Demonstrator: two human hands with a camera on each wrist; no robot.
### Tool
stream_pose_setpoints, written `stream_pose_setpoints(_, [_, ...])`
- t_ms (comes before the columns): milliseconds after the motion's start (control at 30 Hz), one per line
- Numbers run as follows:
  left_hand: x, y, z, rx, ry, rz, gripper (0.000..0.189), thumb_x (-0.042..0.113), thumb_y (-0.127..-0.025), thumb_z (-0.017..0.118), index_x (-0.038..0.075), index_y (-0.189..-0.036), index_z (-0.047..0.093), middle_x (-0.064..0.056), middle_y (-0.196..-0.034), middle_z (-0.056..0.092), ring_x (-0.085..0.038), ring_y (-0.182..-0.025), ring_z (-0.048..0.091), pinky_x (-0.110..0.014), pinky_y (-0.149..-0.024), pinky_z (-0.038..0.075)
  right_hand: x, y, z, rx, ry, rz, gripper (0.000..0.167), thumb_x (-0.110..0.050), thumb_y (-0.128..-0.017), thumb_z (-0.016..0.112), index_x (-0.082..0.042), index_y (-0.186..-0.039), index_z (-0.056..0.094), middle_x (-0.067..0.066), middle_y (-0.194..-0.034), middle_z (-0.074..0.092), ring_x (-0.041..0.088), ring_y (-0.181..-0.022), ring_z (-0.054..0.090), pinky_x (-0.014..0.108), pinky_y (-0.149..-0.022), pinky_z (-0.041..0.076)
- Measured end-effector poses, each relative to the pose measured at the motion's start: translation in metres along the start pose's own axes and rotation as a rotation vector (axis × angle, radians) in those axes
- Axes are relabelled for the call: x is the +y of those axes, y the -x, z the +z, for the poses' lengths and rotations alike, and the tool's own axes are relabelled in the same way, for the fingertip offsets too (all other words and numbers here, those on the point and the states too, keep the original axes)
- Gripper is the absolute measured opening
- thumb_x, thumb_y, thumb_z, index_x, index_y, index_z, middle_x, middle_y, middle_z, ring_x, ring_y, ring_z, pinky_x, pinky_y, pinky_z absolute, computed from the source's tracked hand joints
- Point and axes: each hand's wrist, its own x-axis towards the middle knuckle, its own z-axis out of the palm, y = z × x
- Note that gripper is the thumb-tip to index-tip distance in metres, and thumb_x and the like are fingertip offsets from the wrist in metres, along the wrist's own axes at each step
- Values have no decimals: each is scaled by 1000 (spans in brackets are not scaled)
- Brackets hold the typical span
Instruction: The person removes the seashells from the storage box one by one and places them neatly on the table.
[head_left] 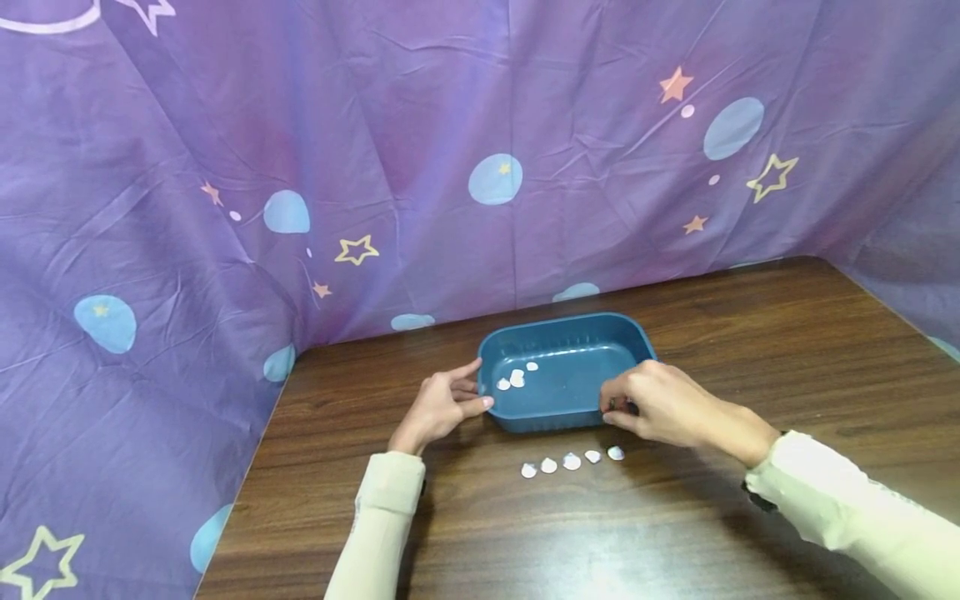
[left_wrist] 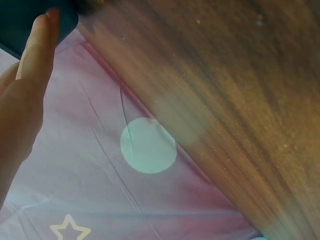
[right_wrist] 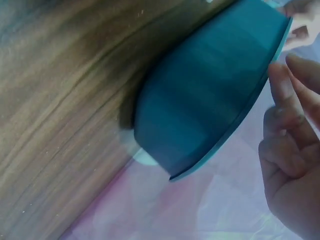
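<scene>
The left hand [head_left: 438,404] rested with its fingers fairly straight against the end of the tub [head_left: 585,379], clutching nothing I could see. A few loose shells [head_left: 517,378] lay just inside that end. The tub ran lengthwise from hand to hand; along its near side, a little apart, a row of shells [head_left: 572,461] lay on the table [head_left: 787,350]. Nearer the row's right end was the right hand [head_left: 667,404], fingers curled at the tub's near right corner; whether they pinched anything, I couldn't tell. Beyond, wood stretched to the right edge.
</scene>
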Motion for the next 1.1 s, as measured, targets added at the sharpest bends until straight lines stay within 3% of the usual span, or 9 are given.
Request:
stream_pose_setpoints(267, [-1, 0, 0, -7, -7, 6, 70, 14, -87, 78, 8, -149, 48, -23, -118, 72, -32, -111, 71, -41, -99, 59, 21, -2, -3, 214, -2, 42, 21, -14, -72, 88, -20, -85, 72, -6, -83, 70, 6, -73, 59, 23, -62, 51])
stream_pose_setpoints(467, [-1, 0, 1, -6, 4, 6, 69, 14, -87, 78, 9, -149, 48, -23, -117, 72, -32, -111, 72, -40, -98, 59, 33, -2, -2, 239, -4, 94, 25, -15, -72, 88, -16, -93, 74, -4, -90, 72, 9, -80, 61, 31, -70, 55])
stream_pose_setpoints(633, [-1, 0, 1, -6, 2, 5, 69, 13, -87, 78, 8, -149, 48, -23, -118, 72, -33, -112, 71, -40, -99, 59, 41, -8, -1, 223, -27, 79, 25, -14, -73, 87, -15, -94, 74, -3, -90, 72, 9, -80, 61, 30, -70, 55])
stream_pose_setpoints(800, [-2, 0, 1, 0, 0, 7, 69, 13, -87, 78, 7, -149, 48, -24, -118, 71, -33, -112, 71, -40, -99, 59, 46, -22, -2, 136, -84, 35, 23, -13, -75, 86, -18, -94, 74, -7, -90, 71, 8, -80, 62, 30, -71, 56])
stream_pose_setpoints(967, [-3, 0, 1, 9, 12, 5, 68, 14, -88, 78, 7, -148, 48, -25, -118, 71, -34, -112, 71, -40, -98, 59, 46, -40, -5, -45, -162, -18, 19, -11, -79, 82, -18, -95, 73, -7, -91, 72, 8, -78, 64, 29, -70, 58])
stream_pose_setpoints(1100, [-3, 0, 2, 7, 12, 12, 68, 14, -88, 78, 6, -149, 48, -25, -119, 71, -34, -113, 70, -41, -99, 59, 42, -55, -9, -192, -151, -55, 16, -13, -81, 80, -19, -94, 73, -8, -86, 71, 0, -73, 60, 28, -69, 57])
